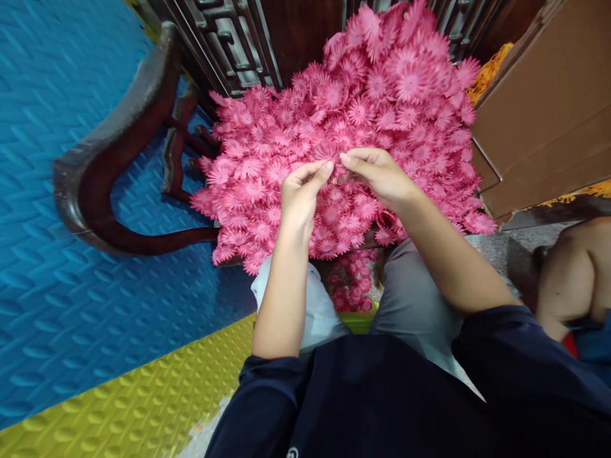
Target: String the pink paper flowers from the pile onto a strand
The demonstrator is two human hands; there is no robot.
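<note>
Left hand (301, 191) and right hand (377, 173) are both pinched narrow on one pink flower (337, 177), just over the flower heap (410, 83) on the chair. It looks weightless and floppy, with petals that would crush, so grip at the centre. Chair arm (109, 165) is to the left, cardboard box (548, 108) close on the right. Open room is toward the lap.

Single view, head-worn. We look forward and steeply down over our own chest and forearms. Our left hand (301, 191) and right hand (379, 175) sit near mid-frame, close to the lens. The pink flowers (382, 95) fill the upper centre just beyond them, with the blue floor mat (57, 95) at left and the brown panel (548, 108) at right.
</note>
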